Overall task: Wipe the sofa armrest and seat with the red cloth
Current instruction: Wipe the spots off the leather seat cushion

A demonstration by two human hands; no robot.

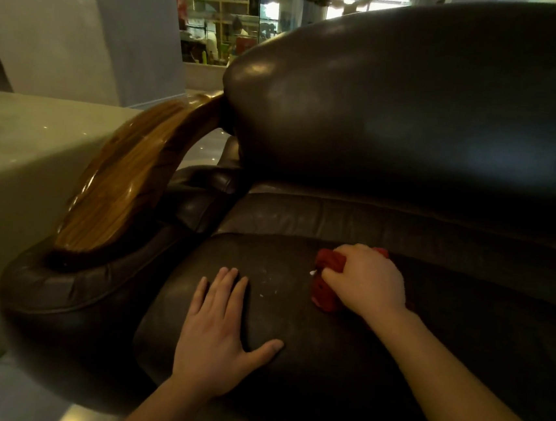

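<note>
Dark leather seat (pixel 294 313), pale specks between the hands. Wooden armrest (pixel 126 182) at left, backrest (pixel 416 104) behind, pale block (pixel 20 158) beyond. Right hand (pixel 365 279) closed around bunched red cloth (pixel 325 282), pressed on seat. Left hand (pixel 220 333) flat, fingers spread, holding nothing. Shelves (pixel 221 8) far back, perhaps a shop.

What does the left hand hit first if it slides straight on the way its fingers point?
Probably bare seat cushion, then the backrest. The left hand points up-image, left of the red cloth; depth unclear.
</note>
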